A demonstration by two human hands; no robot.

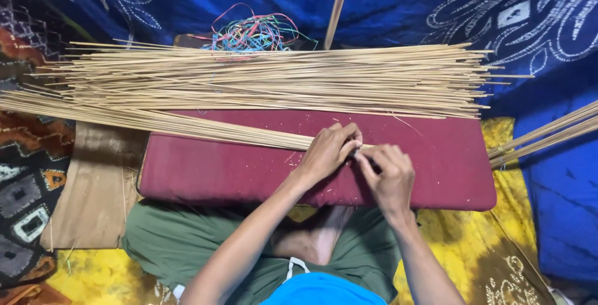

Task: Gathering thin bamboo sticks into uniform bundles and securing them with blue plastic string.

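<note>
Across a maroon cushion (pixel 218 171), both hands (pixel 358 155) pinch thin, pale bamboo sticks (pixel 187 124).

Single head view, looking steeply down, close over lap.

Left hand (pixel 327 150) and right hand (pixel 389 177) meet at the end of a thin stick bundle (pixel 156 120) lying across a maroon cushion (pixel 218 171); loose sticks (pixel 280 81) lie beyond.

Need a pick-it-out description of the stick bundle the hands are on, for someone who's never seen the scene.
Start at the dark red cushion across the person's lap. The bundle lies slanted along its near-left part, its end pinched by left hand and right hand. Unlike the loose pile of sticks behind, it is tightly gathered and angled.
</note>
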